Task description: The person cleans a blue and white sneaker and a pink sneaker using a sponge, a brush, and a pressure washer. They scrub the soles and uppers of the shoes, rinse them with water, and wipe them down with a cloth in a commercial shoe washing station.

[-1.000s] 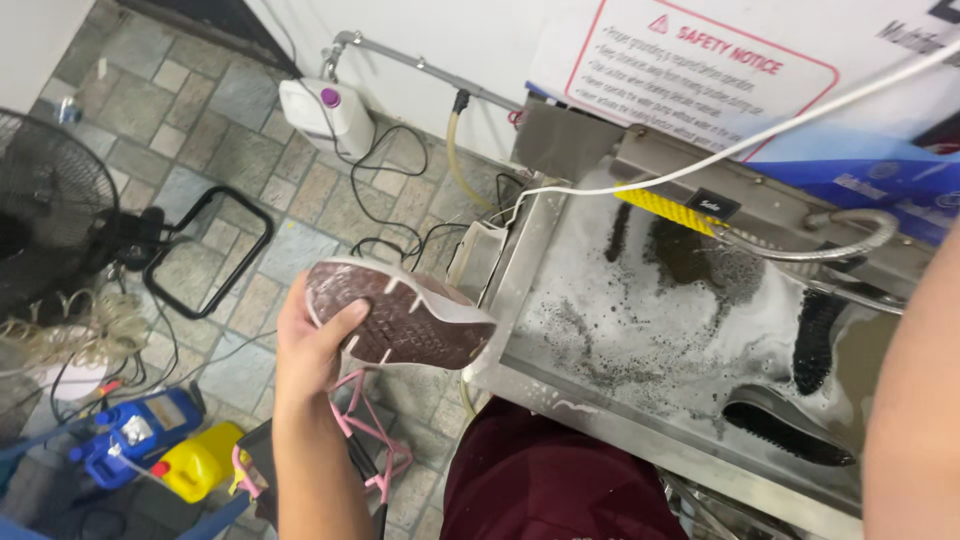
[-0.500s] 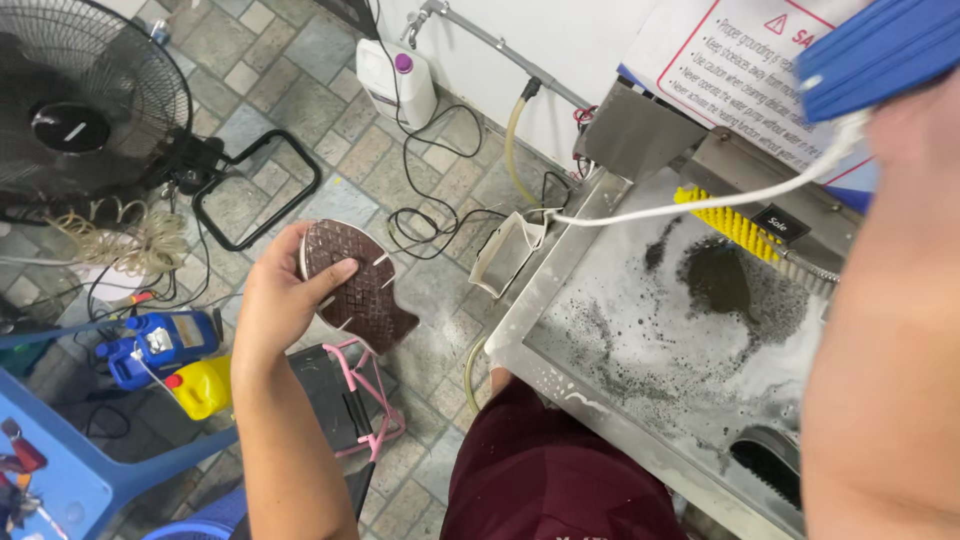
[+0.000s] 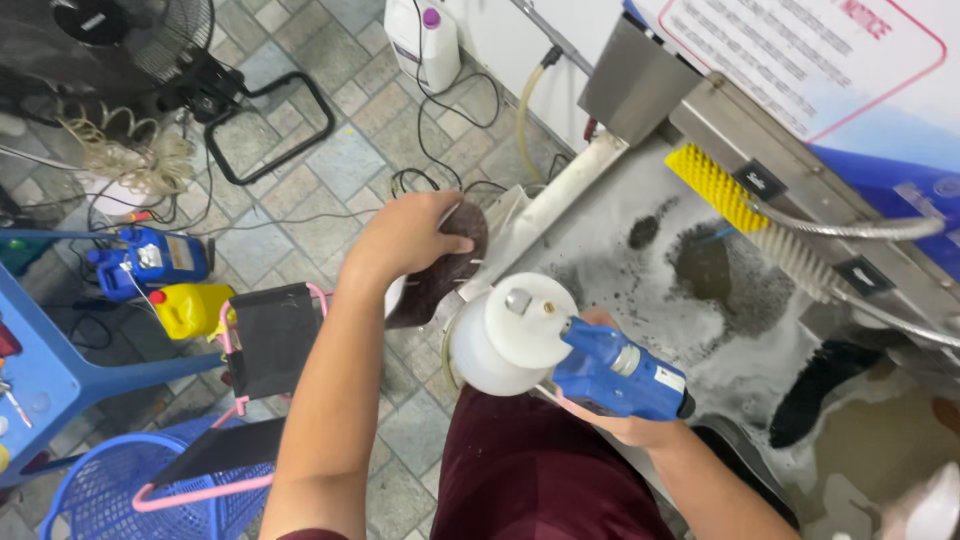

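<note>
My left hand (image 3: pixel 405 235) grips a shoe (image 3: pixel 445 265) with a dark brown sole, held sole-up at the left edge of a wet steel wash basin (image 3: pixel 620 215). My right hand (image 3: pixel 615 415) holds a blue spray gun (image 3: pixel 620 375) with a white round canister (image 3: pixel 510 335), just in front of the basin and close under the shoe. The shoe's upper is mostly hidden by my hand.
A yellow brush head (image 3: pixel 715 185) on a metal hose lies at the basin's back. A black shoe (image 3: pixel 820 390) rests in the basin at right. On the tiled floor: white jug (image 3: pixel 425 40), fan (image 3: pixel 110 40), blue basket (image 3: pixel 120 490), blue table (image 3: pixel 35 365), cables.
My right hand has come down in front of me with the blue spray gun. The left hand turned the shoe and moved it right, to the basin's edge.
</note>
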